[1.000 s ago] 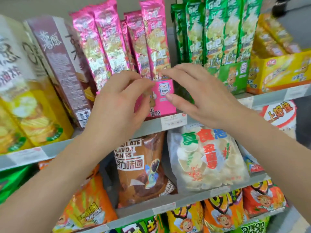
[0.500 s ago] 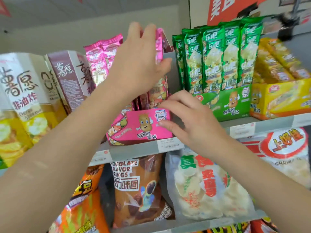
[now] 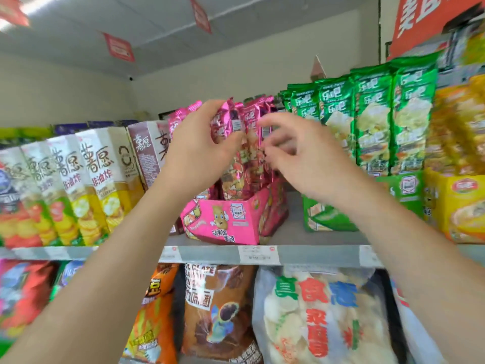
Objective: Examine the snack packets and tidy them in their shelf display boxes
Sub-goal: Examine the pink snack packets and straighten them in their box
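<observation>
Pink snack packets (image 3: pixel 250 143) stand upright in their pink display box (image 3: pixel 225 219) at the centre of the frame, on the upper shelf (image 3: pixel 315 254). Their long axis runs top to bottom, and the sealed tops rise well above the box's low front wall.

The left hand (image 3: pixel 196 151) is the nearer one to them and is already on them. It comes in from the lower left, its fingers (image 3: pixel 210 109) curled over the tops of the front packets and the thumb pressed against their faces, so it holds a small bunch at the upper end. From that hand the rest of the packets lie just to the right in the frame and further back.

The right hand (image 3: pixel 301 158) sits right of centre, level with the packets' upper halves. Its fingers (image 3: pixel 273 123) are bent and spread, with the tips at the row's right edge. It is blurred, so I cannot tell whether it pinches a packet or only touches one.

The box is turned slightly, one corner towards the viewer, and a bare strip of shelf separates it from the green packets (image 3: pixel 367 114) on the right. The next move, as I judge it, turns on the packets lying between the two hands, so they can be squared from both sides or one drawn straight up.
</observation>
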### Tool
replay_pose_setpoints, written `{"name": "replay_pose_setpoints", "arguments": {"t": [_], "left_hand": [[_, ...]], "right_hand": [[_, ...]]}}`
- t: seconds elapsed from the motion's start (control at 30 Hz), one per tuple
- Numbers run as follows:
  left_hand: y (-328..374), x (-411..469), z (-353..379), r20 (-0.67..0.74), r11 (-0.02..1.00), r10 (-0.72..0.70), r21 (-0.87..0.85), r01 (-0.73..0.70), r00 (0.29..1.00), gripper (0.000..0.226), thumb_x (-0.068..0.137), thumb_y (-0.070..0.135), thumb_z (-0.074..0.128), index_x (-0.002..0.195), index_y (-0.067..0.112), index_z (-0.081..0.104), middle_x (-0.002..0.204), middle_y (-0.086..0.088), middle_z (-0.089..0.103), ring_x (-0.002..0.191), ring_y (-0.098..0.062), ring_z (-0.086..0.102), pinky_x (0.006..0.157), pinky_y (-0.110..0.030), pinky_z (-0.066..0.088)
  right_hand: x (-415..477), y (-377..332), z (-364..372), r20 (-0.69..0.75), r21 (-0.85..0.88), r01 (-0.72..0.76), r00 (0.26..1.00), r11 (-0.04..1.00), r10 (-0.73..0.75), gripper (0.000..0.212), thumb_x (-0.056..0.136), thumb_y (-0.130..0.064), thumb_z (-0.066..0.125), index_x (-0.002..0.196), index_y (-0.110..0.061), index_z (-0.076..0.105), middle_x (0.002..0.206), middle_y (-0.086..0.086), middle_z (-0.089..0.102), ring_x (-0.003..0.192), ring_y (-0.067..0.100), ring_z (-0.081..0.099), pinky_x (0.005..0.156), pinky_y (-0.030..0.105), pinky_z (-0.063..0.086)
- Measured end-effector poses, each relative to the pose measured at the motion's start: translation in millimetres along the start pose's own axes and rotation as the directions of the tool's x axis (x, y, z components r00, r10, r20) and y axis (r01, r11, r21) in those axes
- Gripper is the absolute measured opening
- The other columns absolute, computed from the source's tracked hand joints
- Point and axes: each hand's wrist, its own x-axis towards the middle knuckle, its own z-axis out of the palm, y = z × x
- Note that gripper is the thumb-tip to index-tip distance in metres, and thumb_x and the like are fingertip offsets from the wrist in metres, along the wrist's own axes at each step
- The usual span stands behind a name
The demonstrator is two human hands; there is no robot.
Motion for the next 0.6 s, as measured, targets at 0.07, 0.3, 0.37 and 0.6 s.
{"name": "replay_pose_setpoints", "arguments": {"t": [0.07, 0.3, 0.37, 0.6], "left_hand": [[3, -5, -1, 0.007, 0.998, -0.026, -0.059, 0.026, 1.0, 0.046, 0.089, 0.02, 0.065, 0.133, 0.015, 0.054, 0.096, -0.004, 0.067, 0.078, -0.024, 0.064, 0.077, -0.037, 0.053], [6, -17, -1, -0.087, 0.995, -0.071, -0.074, 0.064, 0.994, 0.052, 0.089, 0.025, 0.068, 0.137, 0.023, 0.049, 0.079, 0.021, 0.054, 0.072, 0.003, 0.059, 0.067, -0.022, 0.049], [6, -21, -4, -0.099, 0.995, -0.076, -0.067, 0.069, 0.992, 0.052, 0.088, 0.029, 0.069, 0.135, 0.028, 0.048, 0.08, 0.02, 0.056, 0.072, -0.007, 0.061, 0.062, -0.021, 0.049], [2, -27, -11, -0.119, 0.999, -0.034, -0.037, 0.03, 0.992, 0.056, 0.086, 0.035, 0.07, 0.137, 0.028, 0.046, 0.091, 0.013, 0.058, 0.07, -0.007, 0.056, 0.058, -0.008, 0.041]], "right_hand": [[26, -11, -4, -0.021, -0.092, 0.062, 0.998, 0.994, -0.064, 0.043, 0.091, -0.007, 0.054, 0.132, -0.023, 0.054, 0.11, -0.006, 0.065, 0.092, 0.013, 0.064, 0.092, 0.033, 0.05], [85, -35, 4, 0.35, -0.549, 0.227, 0.937, 0.804, -0.026, 0.031, 0.096, -0.014, 0.048, 0.126, -0.016, 0.054, 0.108, 0.004, 0.058, 0.123, 0.033, 0.046, 0.102, 0.04, 0.037], [83, -36, 3, 0.364, -0.545, 0.248, 0.931, 0.801, -0.04, 0.021, 0.093, -0.017, 0.053, 0.111, -0.024, 0.06, 0.097, -0.004, 0.053, 0.12, 0.029, 0.046, 0.096, 0.045, 0.037], [68, -37, 1, 0.148, -0.129, 0.278, 0.955, 0.952, -0.259, 0.027, 0.084, -0.005, 0.062, 0.103, -0.024, 0.062, 0.092, -0.008, 0.065, 0.081, 0.011, 0.06, 0.078, 0.038, 0.052]]}}
